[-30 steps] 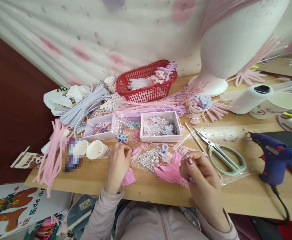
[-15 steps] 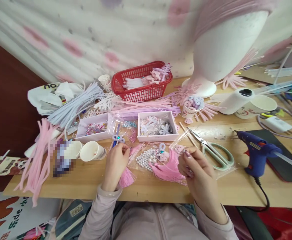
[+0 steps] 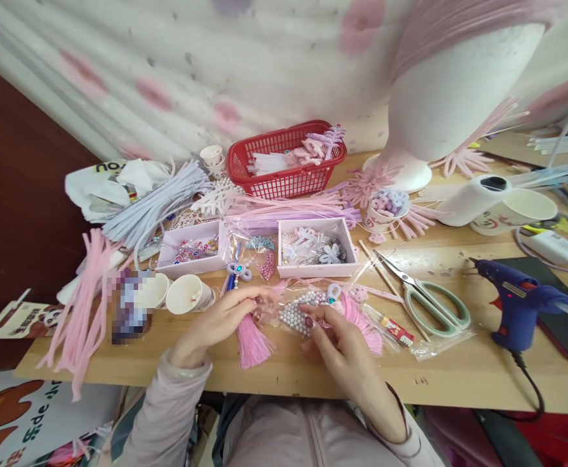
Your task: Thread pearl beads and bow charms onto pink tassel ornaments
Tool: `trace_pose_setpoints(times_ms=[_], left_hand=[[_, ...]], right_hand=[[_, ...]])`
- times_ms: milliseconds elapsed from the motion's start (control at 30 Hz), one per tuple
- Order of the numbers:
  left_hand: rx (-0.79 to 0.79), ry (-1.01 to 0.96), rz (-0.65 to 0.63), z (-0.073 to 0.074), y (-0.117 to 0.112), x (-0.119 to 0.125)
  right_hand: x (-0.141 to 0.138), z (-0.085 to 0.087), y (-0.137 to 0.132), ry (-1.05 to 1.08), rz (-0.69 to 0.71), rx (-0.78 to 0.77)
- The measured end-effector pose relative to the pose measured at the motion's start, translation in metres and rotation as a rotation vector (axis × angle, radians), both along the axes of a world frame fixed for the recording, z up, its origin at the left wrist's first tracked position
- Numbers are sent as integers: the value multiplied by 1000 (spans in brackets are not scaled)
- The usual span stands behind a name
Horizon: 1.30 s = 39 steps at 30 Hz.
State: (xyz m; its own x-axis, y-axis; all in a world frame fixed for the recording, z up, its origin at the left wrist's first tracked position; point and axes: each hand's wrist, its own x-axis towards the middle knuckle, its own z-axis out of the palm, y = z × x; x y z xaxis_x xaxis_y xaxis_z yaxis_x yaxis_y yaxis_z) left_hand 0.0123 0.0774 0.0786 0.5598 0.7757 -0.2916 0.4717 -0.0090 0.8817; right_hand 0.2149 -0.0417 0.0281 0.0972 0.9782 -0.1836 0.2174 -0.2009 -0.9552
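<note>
My left hand [image 3: 218,321] lies near the front of the wooden table [image 3: 459,376], its fingers pinched on the edge of a clear bag of white pearl beads [image 3: 297,311]. A pink tassel [image 3: 253,342] lies just under that hand. My right hand [image 3: 337,340] rests on the same bag, its fingertips pressing among the beads. Pink tassels [image 3: 364,321] fan out beside my right hand.
Two pink trays of trinkets [image 3: 317,246] [image 3: 191,250] sit behind the bag. Scissors [image 3: 424,295] and a blue glue gun [image 3: 520,301] lie to the right. A red basket [image 3: 286,162], a white mannequin head [image 3: 449,97], paper cups [image 3: 189,295] and bundles of pipe cleaners [image 3: 86,305] crowd the back and left.
My right hand has moved left from the tassels onto the bead bag. My left hand has reached right to the bag's edge. The view has shifted slightly.
</note>
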Motion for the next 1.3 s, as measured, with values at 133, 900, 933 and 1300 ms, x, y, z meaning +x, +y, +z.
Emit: trace_pose_setpoints(times_ms=[133, 900, 933, 1300], left_hand=[[1, 47, -259, -3, 16, -8], [476, 475, -365, -15, 11, 19], [481, 480, -375, -15, 11, 19], [538, 407, -416, -15, 16, 7]], right_hand=[[2, -1, -1, -86, 21, 49], [2, -9, 1, -216, 78, 87], [2, -8, 2, -218, 79, 92], [1, -9, 3, -254, 55, 113]])
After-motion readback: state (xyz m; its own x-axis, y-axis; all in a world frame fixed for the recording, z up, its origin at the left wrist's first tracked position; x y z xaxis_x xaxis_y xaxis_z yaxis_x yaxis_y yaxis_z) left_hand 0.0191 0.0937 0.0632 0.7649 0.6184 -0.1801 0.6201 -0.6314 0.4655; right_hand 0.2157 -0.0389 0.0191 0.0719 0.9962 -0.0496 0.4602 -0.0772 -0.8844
